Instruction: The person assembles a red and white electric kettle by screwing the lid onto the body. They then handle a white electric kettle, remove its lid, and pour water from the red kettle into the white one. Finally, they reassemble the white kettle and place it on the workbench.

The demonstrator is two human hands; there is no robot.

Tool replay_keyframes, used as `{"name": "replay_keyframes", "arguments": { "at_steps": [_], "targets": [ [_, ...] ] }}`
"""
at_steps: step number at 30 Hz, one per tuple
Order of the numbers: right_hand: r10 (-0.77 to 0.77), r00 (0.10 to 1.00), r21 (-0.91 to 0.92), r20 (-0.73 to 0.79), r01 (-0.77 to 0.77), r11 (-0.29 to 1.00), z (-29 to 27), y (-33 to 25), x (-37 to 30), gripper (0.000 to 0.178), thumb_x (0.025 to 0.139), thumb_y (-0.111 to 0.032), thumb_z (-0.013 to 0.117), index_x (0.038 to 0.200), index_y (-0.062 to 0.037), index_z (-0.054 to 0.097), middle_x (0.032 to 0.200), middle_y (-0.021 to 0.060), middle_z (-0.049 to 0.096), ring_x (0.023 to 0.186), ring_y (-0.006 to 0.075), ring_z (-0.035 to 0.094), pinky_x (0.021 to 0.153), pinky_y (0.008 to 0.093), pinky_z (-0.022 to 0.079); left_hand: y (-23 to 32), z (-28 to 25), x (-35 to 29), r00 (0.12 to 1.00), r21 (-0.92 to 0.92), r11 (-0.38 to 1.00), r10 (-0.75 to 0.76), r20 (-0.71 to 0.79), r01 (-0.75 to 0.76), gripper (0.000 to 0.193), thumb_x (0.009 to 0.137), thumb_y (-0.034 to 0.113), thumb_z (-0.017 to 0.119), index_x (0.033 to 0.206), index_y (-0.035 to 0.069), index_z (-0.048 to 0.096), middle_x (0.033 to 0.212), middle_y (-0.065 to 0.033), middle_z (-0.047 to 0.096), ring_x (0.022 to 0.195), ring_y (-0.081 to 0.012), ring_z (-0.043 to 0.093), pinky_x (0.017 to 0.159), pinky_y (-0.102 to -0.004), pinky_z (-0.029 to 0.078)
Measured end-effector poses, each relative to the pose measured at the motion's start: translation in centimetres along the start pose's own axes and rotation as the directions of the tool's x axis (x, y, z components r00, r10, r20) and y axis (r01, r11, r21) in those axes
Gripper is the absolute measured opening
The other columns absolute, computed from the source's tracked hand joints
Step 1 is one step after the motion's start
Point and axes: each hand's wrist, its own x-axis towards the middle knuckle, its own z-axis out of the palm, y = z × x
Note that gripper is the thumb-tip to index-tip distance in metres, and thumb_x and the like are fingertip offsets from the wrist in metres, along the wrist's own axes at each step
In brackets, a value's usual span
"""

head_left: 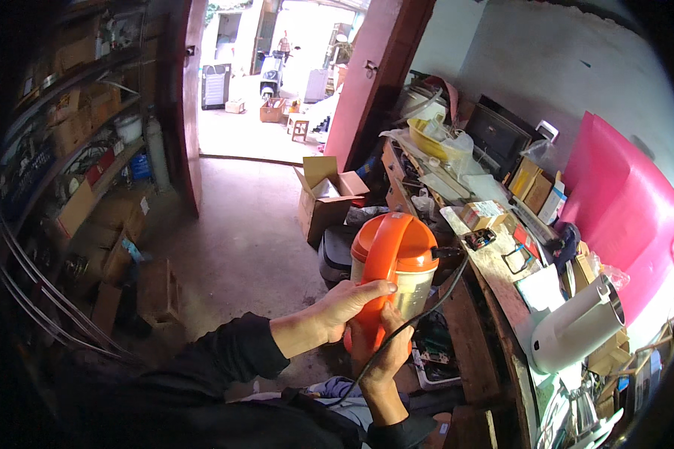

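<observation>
A soymilk maker [414,293] with an orange lid, orange handle and metal body is held up in front of me. My left hand [332,308] is closed around its handle, the thumb lying across the orange plastic. Just below and to the right, my right hand [386,346] also grips the handle, its thumb pointing upward. A black plug [447,252] sits in the side of the lid. From it a black cord [427,313] runs down across my right hand toward my lap. The lower part of the body is partly hidden behind my hands.
A cluttered workbench [494,288] runs along the right, bearing a white kettle-like jug [577,329], small boxes and a yellow basin [436,142]. An open cardboard box [323,206] stands on the floor ahead, near a doorway. Loaded shelves [75,161] line the left.
</observation>
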Motion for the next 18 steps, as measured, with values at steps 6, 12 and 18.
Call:
{"name": "replay_keyframes", "arguments": {
  "at_steps": [6,12,18],
  "targets": [
    [0.043,0.968,-0.022,0.246,-0.039,0.999,-1.7,-1.1,1.5,0.057,0.077,-0.008,0.085,0.129,0.0001,0.065,0.114,0.0192,0.071,0.099,0.0366,0.070,0.084,0.0421,0.055,0.1,-1.4,-0.7,0.995,0.094,0.992,0.085,-0.050,-0.080,0.052,0.090,0.042,0.079,0.120,0.002,0.067,0.105,-0.0064,0.072,0.089,-0.0143,0.071,0.082,-0.0269,0.057],
    [-0.002,0.905,-0.154,0.425,0.074,0.985,-4.6,1.5,1.9,0.014,0.075,-0.005,0.073,0.088,-0.0103,0.072,0.074,0.0072,0.064,0.060,0.0255,0.064,0.053,0.0391,0.052,2.2,-2.5,0.8,0.957,0.290,0.929,0.270,-0.109,-0.229,0.050,0.083,0.047,0.083,0.101,0.002,0.072,0.077,-0.0059,0.069,0.064,-0.0148,0.067,0.060,-0.0260,0.054],
    [0.164,0.942,-0.572,0.293,0.036,0.819,-10.5,14.1,5.1,0.009,0.077,-0.010,0.074,0.085,-0.0062,0.071,0.086,0.0119,0.068,0.081,0.0312,0.067,0.073,0.0424,0.055,5.7,-0.4,3.0,0.826,0.348,0.777,0.563,-0.013,-0.525,0.044,0.087,0.043,0.079,0.097,0.001,0.071,0.065,-0.0050,0.064,0.058,-0.0151,0.065,0.056,-0.0301,0.053]
  ]
}}
